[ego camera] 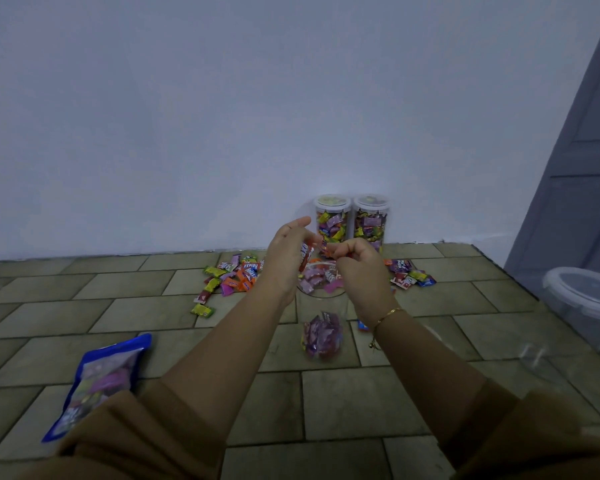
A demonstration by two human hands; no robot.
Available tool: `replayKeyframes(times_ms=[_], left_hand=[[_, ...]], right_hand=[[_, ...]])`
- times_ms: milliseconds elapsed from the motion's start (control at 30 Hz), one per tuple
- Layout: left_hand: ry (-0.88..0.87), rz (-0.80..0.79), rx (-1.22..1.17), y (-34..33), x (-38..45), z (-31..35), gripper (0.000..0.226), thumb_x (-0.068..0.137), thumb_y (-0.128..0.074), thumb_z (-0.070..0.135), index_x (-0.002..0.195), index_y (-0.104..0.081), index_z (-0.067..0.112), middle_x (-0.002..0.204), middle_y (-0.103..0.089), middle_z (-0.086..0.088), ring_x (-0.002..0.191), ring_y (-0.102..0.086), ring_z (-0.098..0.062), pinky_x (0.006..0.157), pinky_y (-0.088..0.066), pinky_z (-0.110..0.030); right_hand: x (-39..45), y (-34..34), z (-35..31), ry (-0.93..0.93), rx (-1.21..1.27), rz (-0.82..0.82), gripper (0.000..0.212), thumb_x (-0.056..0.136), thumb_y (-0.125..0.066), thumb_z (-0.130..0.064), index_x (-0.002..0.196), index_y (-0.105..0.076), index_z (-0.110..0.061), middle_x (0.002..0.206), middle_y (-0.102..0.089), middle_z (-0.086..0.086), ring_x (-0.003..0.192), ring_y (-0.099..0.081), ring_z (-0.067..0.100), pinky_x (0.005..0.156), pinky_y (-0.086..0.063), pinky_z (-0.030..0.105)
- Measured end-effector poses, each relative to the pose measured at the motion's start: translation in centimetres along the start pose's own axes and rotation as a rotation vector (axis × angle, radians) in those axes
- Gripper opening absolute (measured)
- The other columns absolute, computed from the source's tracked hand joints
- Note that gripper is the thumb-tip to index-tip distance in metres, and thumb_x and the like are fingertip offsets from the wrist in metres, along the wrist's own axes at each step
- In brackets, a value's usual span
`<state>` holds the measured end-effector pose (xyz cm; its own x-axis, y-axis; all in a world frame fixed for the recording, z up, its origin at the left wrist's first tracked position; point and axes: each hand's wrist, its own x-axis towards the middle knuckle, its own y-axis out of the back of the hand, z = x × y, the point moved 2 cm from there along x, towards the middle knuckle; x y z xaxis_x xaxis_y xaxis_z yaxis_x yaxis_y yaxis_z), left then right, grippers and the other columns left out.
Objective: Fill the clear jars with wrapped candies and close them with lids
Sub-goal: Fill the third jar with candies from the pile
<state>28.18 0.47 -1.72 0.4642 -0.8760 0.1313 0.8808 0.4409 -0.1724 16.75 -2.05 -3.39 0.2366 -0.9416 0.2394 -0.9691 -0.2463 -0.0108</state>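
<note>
An open clear jar (321, 306) stands on the tiled floor in front of me, with pink and purple wrapped candies at its bottom. Both hands hover above its mouth. My left hand (286, 258) holds red wrapped candies against its palm. My right hand (357, 265) pinches a small red and orange candy between its fingertips. Loose candies (231, 275) lie scattered left of the jar, and more loose candies (409, 273) lie to its right. Two filled jars, the left filled jar (331, 220) and the right filled jar (370, 220), stand lidded against the wall.
A blue candy bag (101, 379) lies on the floor at the lower left, partly under my sleeve. A clear plastic tub with a lid (586, 303) sits at the right edge beside a grey door. A white wall closes off the back.
</note>
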Motion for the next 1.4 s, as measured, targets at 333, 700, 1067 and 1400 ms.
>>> replayKeyframes(times_ms=[333, 700, 1067, 1400], left_hand=[[0.006, -0.010, -0.104, 1.5, 0.4, -0.3, 0.024, 0.098, -0.035, 0.026, 0.102, -0.058, 0.024, 0.087, -0.065, 0.000, 0.078, -0.053, -0.011, 0.068, -0.038, -0.027], [0.159, 0.212, 0.174, 7.6, 0.2, -5.5, 0.010, 0.093, -0.051, 0.026, 0.101, -0.058, 0.027, 0.104, -0.055, 0.013, 0.103, -0.045, -0.007, 0.089, -0.031, -0.029], [0.354, 0.373, 0.863, 11.9, 1.4, -10.4, 0.065, 0.081, -0.057, 0.038, 0.142, -0.036, 0.029, 0.158, -0.012, -0.004, 0.145, -0.001, -0.028, 0.116, -0.010, -0.045], [0.459, 0.467, 1.012, 15.0, 5.4, -12.6, 0.081, 0.084, -0.054, 0.038, 0.150, -0.014, 0.017, 0.159, 0.004, -0.011, 0.144, 0.015, -0.033, 0.117, 0.007, -0.045]], right_hand=[[0.8, 1.6, 0.2, -0.038, 0.223, 0.094, 0.025, 0.090, -0.045, 0.004, 0.085, -0.055, -0.019, 0.098, -0.061, 0.002, 0.090, -0.057, 0.012, 0.076, -0.048, 0.018], [1.2, 6.0, 9.4, -0.137, -0.886, -0.122, 0.030, 0.092, -0.047, -0.008, 0.118, -0.063, -0.007, 0.124, -0.059, 0.004, 0.112, -0.054, 0.021, 0.090, -0.043, 0.024], [2.5, 4.4, 12.9, -0.090, -1.559, -0.369, 0.031, 0.096, -0.038, -0.036, 0.113, -0.061, -0.023, 0.118, -0.062, 0.001, 0.114, -0.051, 0.021, 0.107, -0.028, 0.043], [6.2, 5.2, 14.6, -0.197, -1.399, -0.254, 0.046, 0.097, -0.035, -0.030, 0.140, -0.036, -0.016, 0.150, -0.031, 0.004, 0.140, -0.021, 0.026, 0.115, -0.012, 0.048]])
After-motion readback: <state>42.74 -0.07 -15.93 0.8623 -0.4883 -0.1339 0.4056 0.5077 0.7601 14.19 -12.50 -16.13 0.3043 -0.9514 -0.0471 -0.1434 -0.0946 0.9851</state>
